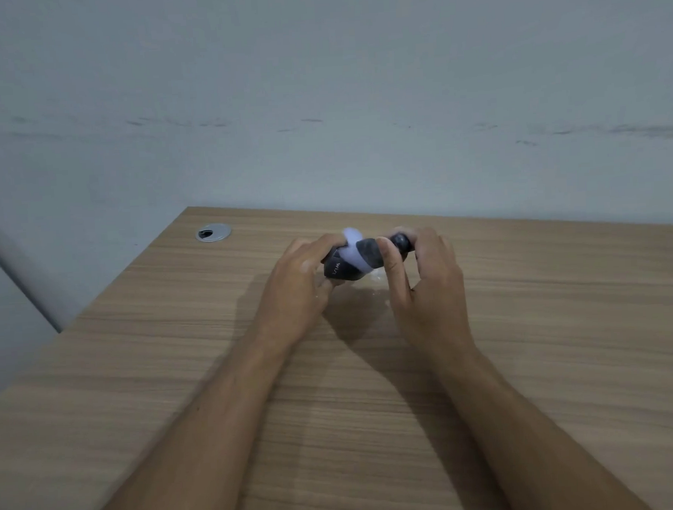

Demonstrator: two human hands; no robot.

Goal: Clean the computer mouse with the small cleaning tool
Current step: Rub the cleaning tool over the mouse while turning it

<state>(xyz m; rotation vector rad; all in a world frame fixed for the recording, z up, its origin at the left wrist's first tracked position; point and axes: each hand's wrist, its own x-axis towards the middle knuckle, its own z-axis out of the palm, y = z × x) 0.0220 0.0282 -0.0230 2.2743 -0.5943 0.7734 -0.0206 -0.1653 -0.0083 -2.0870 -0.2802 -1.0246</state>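
Mid-wipe rn: left hand (302, 272) gripping the mouse (341, 268), right hand (418, 274) pinching the tool (398, 241) w/ its pale tip against it. Next prob rotate mouse, light pressure.

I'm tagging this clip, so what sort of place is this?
Probably an office or home workstation: a wood-grain desk with a metal cable grommet set in it, pushed against a plain scuffed wall, and a computer mouse being cleaned.
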